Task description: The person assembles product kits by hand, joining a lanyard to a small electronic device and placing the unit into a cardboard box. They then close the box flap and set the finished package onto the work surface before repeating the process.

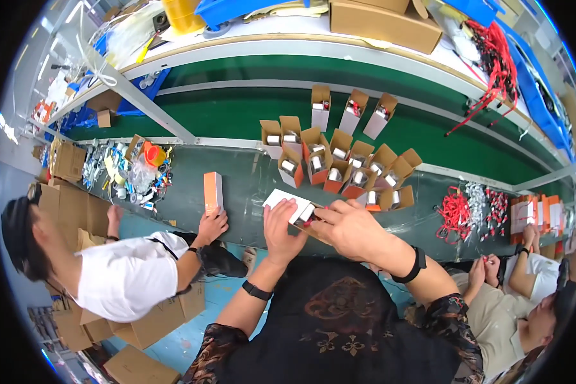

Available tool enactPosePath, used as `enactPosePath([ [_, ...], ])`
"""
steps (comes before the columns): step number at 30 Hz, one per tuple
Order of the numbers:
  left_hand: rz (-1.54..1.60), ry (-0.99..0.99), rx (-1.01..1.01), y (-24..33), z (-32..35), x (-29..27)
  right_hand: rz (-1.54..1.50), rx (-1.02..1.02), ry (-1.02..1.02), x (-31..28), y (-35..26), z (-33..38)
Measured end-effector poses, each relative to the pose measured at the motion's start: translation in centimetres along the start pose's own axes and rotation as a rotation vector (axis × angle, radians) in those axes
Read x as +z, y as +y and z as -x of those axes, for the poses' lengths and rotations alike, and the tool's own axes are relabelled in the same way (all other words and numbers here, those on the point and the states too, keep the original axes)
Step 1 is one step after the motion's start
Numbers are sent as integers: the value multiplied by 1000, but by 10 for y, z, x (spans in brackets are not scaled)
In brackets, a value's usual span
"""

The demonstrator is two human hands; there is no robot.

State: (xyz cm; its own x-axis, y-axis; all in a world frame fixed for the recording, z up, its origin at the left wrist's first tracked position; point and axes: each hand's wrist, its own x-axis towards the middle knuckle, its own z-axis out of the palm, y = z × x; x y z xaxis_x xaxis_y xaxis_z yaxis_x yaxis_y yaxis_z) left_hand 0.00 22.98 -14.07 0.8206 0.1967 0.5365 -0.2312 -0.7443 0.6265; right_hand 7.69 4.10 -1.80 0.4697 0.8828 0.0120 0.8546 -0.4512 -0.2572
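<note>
A small white carton (279, 200) lies tilted at the table's near edge, its open end toward my right. My left hand (283, 225) is closed around it from the near side. At the open end, where a white part and a bit of red show, my right hand (347, 225) has its fingers pinched together. What those fingers hold is hidden. Beyond my hands stand several open cartons (317, 163) with white parts inside. To the left, a co-worker's hand (212, 224) touches an upright orange and white box (213, 191).
Red cables (454, 214) and small silvery parts (475, 208) lie in piles on the right. Loose mixed parts (137, 169) cover the left end of the dark table (246, 185). A raised shelf (288, 48) crosses the far side. Co-workers sit on both sides.
</note>
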Motion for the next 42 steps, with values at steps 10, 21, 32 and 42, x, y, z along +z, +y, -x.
enactPosePath([
  [10, 220, 3, -60, 26, 0, 6, -201, -19, 271, -23, -13, 38],
  [21, 530, -38, -7, 47, 4, 12, -827, 206, 677, 18, 12, 72],
  [32, 814, -469, 202, 67, -33, -17, -916, -189, 580, 28, 18, 64],
  [42, 1503, -791, -550, 67, -56, -17, -920, -129, 709, 11, 16, 58],
])
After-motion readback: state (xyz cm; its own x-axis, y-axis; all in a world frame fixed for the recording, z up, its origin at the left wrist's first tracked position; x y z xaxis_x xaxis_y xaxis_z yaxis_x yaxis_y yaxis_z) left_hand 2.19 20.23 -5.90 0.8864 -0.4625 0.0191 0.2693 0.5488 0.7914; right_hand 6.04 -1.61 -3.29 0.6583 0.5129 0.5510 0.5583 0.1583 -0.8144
